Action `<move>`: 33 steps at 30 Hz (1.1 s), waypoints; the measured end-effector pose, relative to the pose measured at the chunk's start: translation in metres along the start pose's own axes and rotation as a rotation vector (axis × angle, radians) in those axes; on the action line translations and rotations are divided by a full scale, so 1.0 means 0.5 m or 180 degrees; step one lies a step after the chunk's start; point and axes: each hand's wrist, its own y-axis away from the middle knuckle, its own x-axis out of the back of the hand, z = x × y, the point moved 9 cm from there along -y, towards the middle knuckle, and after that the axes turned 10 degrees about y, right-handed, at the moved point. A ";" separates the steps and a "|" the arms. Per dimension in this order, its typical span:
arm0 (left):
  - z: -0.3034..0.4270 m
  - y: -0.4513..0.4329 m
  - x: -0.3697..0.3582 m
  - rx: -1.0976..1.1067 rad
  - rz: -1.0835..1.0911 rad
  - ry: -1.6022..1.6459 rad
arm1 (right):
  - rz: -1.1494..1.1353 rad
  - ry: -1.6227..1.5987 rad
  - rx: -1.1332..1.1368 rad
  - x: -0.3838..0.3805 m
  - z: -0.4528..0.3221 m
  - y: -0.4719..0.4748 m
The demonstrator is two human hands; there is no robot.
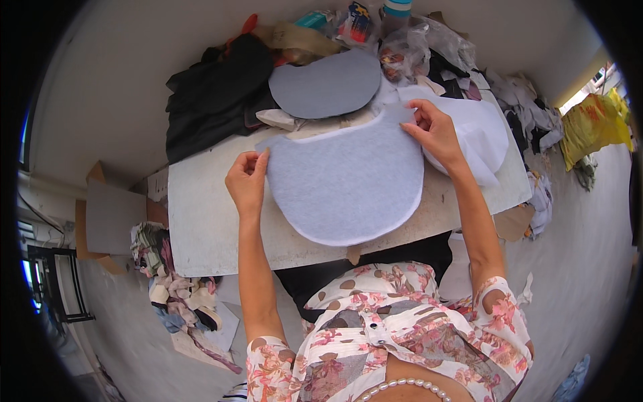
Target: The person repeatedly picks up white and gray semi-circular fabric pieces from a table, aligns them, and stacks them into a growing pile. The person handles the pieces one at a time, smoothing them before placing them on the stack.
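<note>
Both my hands hold a light grey-blue fabric piece (346, 186) with a rounded lower edge and a curved notch on top; a white layer shows along its rim. My left hand (247, 176) pinches its upper left corner between thumb and fingers. At its upper right corner, my right hand (433, 129) does the same. Beyond it lies a darker grey piece (326, 85) of similar curved shape. White fabric pieces (472, 130) are spread on the table (216, 226) to the right, partly behind my right hand.
Black cloth (216, 95) is heaped at the table's back left. Clear plastic bags (407, 50) and a bottle with a blue cap (397, 12) stand at the back. Fabric scraps (186, 301) lie at the lower left, beside a cardboard box (115, 216). A yellow bag (593, 125) is at far right.
</note>
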 end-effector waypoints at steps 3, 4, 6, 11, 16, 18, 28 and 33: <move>-0.004 -0.002 0.002 0.0076 -0.0056 -0.0117 | -0.0001 0.0343 0.0014 0.000 -0.005 0.001; -0.003 -0.001 0.001 0.0124 -0.0089 -0.0177 | 0.0187 0.0694 0.0177 0.012 -0.021 0.004; 0.056 0.020 0.010 -0.0330 0.0150 -0.0729 | 0.0555 0.1400 0.0502 0.038 -0.064 0.016; 0.172 0.100 -0.086 -0.1978 -0.0812 -0.1376 | -0.0045 0.2300 0.1483 -0.036 -0.163 0.071; 0.132 0.148 -0.154 -0.1785 -0.1933 -0.1874 | -0.0683 0.2708 0.1426 -0.109 -0.100 0.080; 0.123 0.151 -0.157 -0.1749 -0.2016 -0.1945 | -0.0750 0.2691 0.1358 -0.113 -0.086 0.081; 0.153 0.115 -0.123 -0.1540 -0.1876 -0.1376 | -0.0456 0.1444 0.1285 -0.151 -0.182 -0.112; 0.151 0.005 -0.072 -0.0990 -0.0859 -0.0014 | -0.0983 0.1845 0.1456 -0.306 -0.153 -0.221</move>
